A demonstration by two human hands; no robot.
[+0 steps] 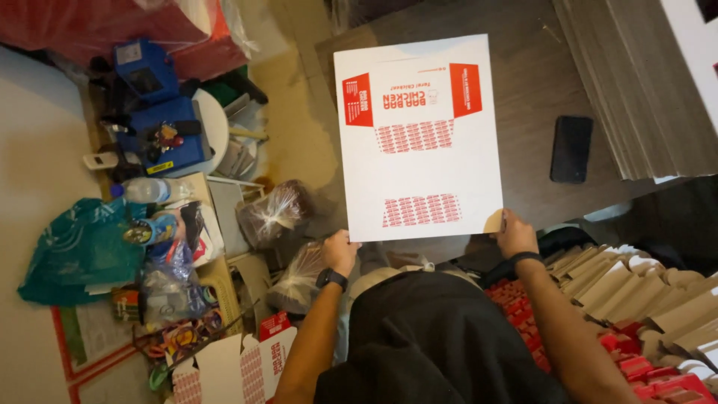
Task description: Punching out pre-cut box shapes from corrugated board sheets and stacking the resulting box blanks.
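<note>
Left hand (340,251) pinches near-left corner of flat white-and-red printed carton sheet (419,138) | right hand (514,232) grips near-right corner | sheet held flat over dark table (527,82), beside phone (571,148) | advice: keep both corners level, grip edges only, avoid creasing.
</note>
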